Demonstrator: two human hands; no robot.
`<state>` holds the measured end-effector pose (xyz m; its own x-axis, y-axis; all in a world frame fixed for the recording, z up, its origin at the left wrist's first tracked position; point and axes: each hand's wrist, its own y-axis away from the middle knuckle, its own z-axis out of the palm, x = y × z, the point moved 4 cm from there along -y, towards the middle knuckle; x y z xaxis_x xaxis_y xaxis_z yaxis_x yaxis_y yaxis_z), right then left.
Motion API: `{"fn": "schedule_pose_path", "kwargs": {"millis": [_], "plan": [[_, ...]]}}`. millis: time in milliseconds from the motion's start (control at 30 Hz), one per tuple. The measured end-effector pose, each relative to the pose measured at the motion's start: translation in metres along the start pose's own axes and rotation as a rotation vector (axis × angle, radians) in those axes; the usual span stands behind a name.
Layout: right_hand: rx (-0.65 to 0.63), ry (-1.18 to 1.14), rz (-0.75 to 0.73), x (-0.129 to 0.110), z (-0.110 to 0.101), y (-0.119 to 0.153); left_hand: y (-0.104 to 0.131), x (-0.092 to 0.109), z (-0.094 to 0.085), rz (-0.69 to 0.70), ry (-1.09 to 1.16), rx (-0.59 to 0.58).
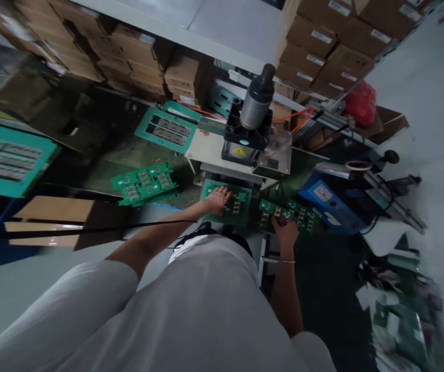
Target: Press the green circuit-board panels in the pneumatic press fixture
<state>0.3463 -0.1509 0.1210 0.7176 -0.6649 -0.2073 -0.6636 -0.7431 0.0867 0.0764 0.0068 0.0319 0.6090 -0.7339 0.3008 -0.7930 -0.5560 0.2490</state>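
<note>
My left hand [219,200] lies with its fingers extended on a green circuit board [237,207] at the front of a bench press [241,151]. Copper-coloured parts show on that board beside my fingers. To the right, my right hand [287,231] has its fingers closed on the near edge of a second circuit board [267,208]. Another green board [305,217] is just right of this one, partly behind my hand. A loose stack of similar circuit boards [144,183] sits on the bench to the left.
A blue machine [332,199] stands at the right. Turquoise frames [168,129] rest left of the press. Cardboard boxes [324,44] are piled on the shelf above, with more behind the bench. An open carton [51,219] is at the lower left.
</note>
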Motion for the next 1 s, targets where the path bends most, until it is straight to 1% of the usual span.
{"fn": "schedule_pose_path", "kwargs": {"millis": [33,100,200,267,333,367,433,500,533,600,667,733,767,833,900,1000], "plan": [[0.005,0.008,-0.011,-0.003,0.002,0.002,0.009,-0.010,-0.008,-0.019,0.006,0.047],[0.013,0.026,-0.040,-0.012,0.010,0.006,0.039,-0.043,-0.024,-0.085,0.012,0.159],[0.009,0.051,-0.124,-0.039,0.027,0.015,0.103,-0.112,-0.041,-0.246,0.017,0.292],[-0.004,0.076,-0.194,-0.066,0.041,0.023,0.148,-0.158,-0.045,-0.388,0.021,0.356],[-0.039,0.119,-0.241,-0.096,0.056,0.030,0.183,-0.194,-0.041,-0.482,0.026,0.379],[-0.067,0.143,-0.258,-0.111,0.064,0.033,0.195,-0.208,-0.036,-0.521,0.034,0.374],[-0.133,0.188,-0.286,-0.140,0.079,0.038,0.211,-0.227,-0.025,-0.588,0.062,0.335],[-0.190,0.222,-0.310,-0.163,0.093,0.042,0.218,-0.237,-0.014,-0.632,0.088,0.286],[-0.212,0.234,-0.319,-0.172,0.099,0.043,0.218,-0.239,-0.011,-0.640,0.096,0.276],[-0.242,0.248,-0.324,-0.184,0.110,0.044,0.215,-0.236,-0.009,-0.613,0.102,0.308],[-0.257,0.258,-0.320,-0.189,0.118,0.044,0.206,-0.224,-0.011,-0.523,0.119,0.373],[-0.267,0.273,-0.332,-0.190,0.123,0.043,0.188,-0.202,-0.013,-0.385,0.151,0.405],[-0.272,0.283,-0.352,-0.189,0.124,0.042,0.177,-0.189,-0.011,-0.311,0.168,0.397],[-0.288,0.302,-0.408,-0.184,0.125,0.038,0.150,-0.161,-0.004,-0.170,0.188,0.342],[-0.290,0.302,-0.460,-0.172,0.123,0.031,0.120,-0.134,0.007,-0.053,0.195,0.264],[-0.259,0.264,-0.572,-0.145,0.118,0.017,0.082,-0.104,0.028,0.053,0.196,0.158]]}}
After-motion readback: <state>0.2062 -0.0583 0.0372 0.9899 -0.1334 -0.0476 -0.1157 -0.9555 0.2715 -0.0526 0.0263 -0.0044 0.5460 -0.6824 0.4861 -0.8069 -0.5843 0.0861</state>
